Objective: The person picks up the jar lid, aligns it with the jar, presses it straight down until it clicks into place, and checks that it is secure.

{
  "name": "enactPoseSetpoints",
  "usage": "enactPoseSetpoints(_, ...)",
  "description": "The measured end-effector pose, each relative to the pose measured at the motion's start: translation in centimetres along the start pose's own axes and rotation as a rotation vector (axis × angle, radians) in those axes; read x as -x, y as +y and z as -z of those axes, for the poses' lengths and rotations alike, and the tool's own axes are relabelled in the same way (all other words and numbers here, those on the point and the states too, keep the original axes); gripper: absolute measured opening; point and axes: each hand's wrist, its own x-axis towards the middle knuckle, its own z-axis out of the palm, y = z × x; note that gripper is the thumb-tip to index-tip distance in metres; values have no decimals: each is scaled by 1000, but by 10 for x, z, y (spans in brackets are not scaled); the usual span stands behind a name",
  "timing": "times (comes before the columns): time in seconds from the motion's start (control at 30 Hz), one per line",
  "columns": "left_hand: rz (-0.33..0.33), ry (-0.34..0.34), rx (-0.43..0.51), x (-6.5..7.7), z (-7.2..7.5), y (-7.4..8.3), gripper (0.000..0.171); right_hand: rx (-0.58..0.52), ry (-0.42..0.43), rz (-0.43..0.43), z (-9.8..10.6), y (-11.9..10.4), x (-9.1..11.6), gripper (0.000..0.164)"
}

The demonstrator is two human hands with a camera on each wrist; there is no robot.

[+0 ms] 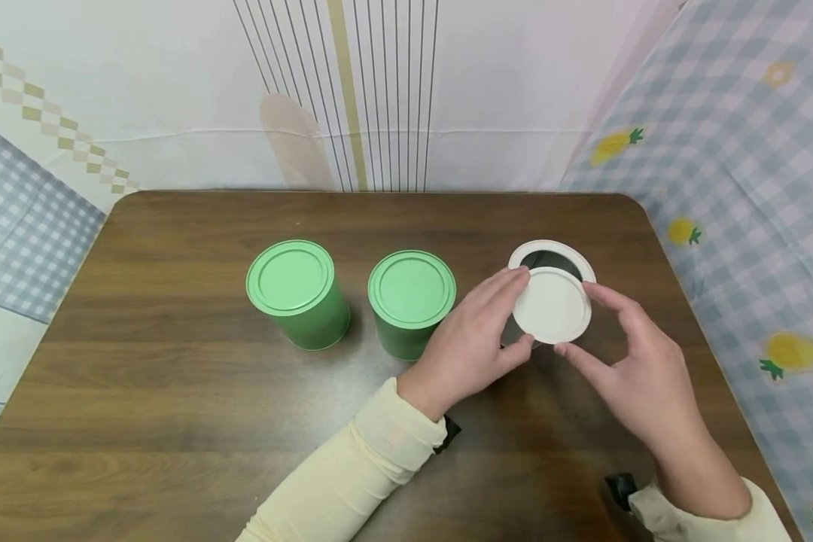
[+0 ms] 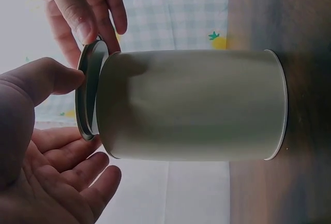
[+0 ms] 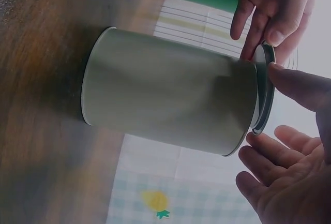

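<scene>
A white round lid (image 1: 552, 305) sits tilted at the mouth of a pale can (image 2: 191, 105), whose rim and dark inside show behind it in the head view. The can stands upright on the table. My left hand (image 1: 470, 339) pinches the lid's left edge between thumb and fingers. On the opposite edge, my right hand (image 1: 650, 369) holds it the same way. In the right wrist view a gap separates part of the lid (image 3: 266, 89) from the can's rim.
Two green cans with green lids stand to the left: a nearer one (image 1: 412, 290) close beside my left hand, and another (image 1: 290, 277) further left. All rest on a brown wooden table (image 1: 176, 421). Patterned cloth (image 1: 752, 226) hangs around its back and sides.
</scene>
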Motion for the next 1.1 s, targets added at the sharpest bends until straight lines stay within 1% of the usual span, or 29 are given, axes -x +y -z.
enactPoseSetpoints(0.13,3,6,4,-2,-1,0,66,-2,0,-21,0,0,-2,84)
enactPoseSetpoints(0.3,-1,32,34,-4,-2,0,64,-12,2,-18,0,1,-5,83)
enactPoseSetpoints(0.47,9,42,43,-8,-3,0,64,-23,-25,-53,1,0,-11,81)
enactPoseSetpoints(0.57,29,35,37,-9,-3,0,65,-48,-34,-71,1,0,-14,80)
enactPoseSetpoints(0.73,46,33,47,-9,-3,1,66,-135,-24,-56,-3,1,-16,79)
enactPoseSetpoints(0.83,45,34,53,-10,-2,1,66,-181,-31,-61,-4,1,-17,78)
enactPoseSetpoints(0.97,32,41,39,-10,-2,1,66,-189,-41,-78,-3,-1,-17,78)
enactPoseSetpoints(1.1,19,52,7,-10,-1,2,66,-204,-39,-64,-2,-2,-17,80)
